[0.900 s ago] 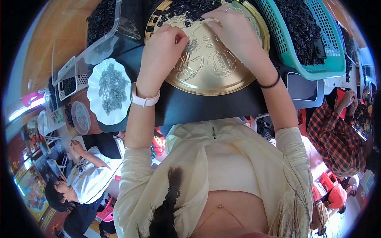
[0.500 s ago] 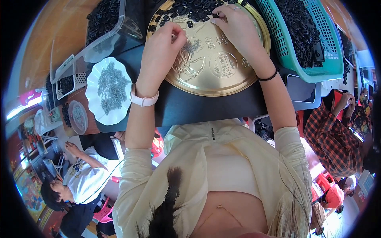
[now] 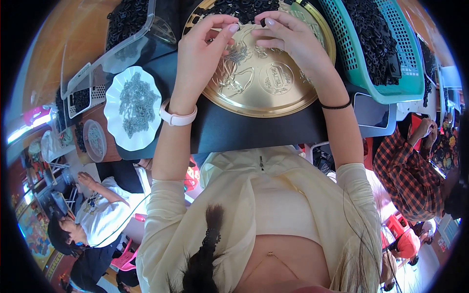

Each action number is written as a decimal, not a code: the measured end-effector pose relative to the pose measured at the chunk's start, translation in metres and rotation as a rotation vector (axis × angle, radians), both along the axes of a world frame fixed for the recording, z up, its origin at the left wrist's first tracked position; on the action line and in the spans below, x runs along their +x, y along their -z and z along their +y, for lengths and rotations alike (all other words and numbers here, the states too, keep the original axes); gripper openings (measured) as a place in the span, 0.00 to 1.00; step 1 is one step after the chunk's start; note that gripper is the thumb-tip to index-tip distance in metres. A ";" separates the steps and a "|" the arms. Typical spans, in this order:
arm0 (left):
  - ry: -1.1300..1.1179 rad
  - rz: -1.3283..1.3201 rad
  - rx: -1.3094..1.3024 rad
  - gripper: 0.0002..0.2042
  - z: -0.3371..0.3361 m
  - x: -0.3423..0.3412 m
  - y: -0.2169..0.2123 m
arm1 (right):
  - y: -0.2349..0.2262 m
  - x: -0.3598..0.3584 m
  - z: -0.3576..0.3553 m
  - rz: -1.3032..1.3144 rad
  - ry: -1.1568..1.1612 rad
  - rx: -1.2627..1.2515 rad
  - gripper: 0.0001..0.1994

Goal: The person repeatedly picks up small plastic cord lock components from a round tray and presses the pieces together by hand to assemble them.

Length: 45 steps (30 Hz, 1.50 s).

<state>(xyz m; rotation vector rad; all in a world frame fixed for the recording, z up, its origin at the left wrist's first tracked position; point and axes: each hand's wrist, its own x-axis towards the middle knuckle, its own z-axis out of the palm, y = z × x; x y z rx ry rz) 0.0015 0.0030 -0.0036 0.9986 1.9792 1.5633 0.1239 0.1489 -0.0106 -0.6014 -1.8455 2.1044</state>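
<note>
Both my hands are raised over a round gold tray (image 3: 293, 101) with embossed patterns. Between the thumb and index finger of my right hand (image 3: 300, 46) is a small black plastic piece (image 3: 263, 22). My left hand (image 3: 199, 53) faces it with thumb and index finger pinched together; whatever is at those fingertips is too small to make out. Loose black plastic pieces (image 3: 242, 7) cover the tray's far part. A little heap of thin silvery metal bits (image 3: 238, 53) lies on the tray beside my left hand.
Left of the tray, a white scalloped dish (image 3: 112, 117) holds many silvery metal bits. Behind it is a clear bin (image 3: 146, 31) of black pieces. A green basket (image 3: 398, 95) of black pieces stands at right, near a phone-like dark slab (image 3: 370, 110). Other people sit on both sides.
My right hand has drawn back from the pile of black pieces with one in its fingers. My left hand has turned and risen slightly, its fingertips now facing the right hand.
</note>
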 end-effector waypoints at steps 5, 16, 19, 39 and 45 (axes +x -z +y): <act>0.063 -0.204 0.095 0.09 0.001 -0.001 0.004 | 0.002 0.000 -0.002 0.031 -0.007 -0.070 0.13; 0.063 -0.277 0.063 0.11 -0.003 -0.003 0.004 | 0.003 0.002 -0.009 0.071 -0.072 0.138 0.13; 0.047 -0.302 0.075 0.11 -0.004 -0.004 0.004 | 0.003 -0.001 -0.013 0.129 -0.056 0.095 0.12; 0.144 -0.161 0.201 0.10 0.003 0.004 0.011 | -0.020 0.001 -0.012 0.065 -0.020 -0.276 0.09; 0.171 -0.284 0.154 0.10 0.002 0.006 0.012 | -0.017 0.002 -0.014 0.150 -0.040 -0.359 0.07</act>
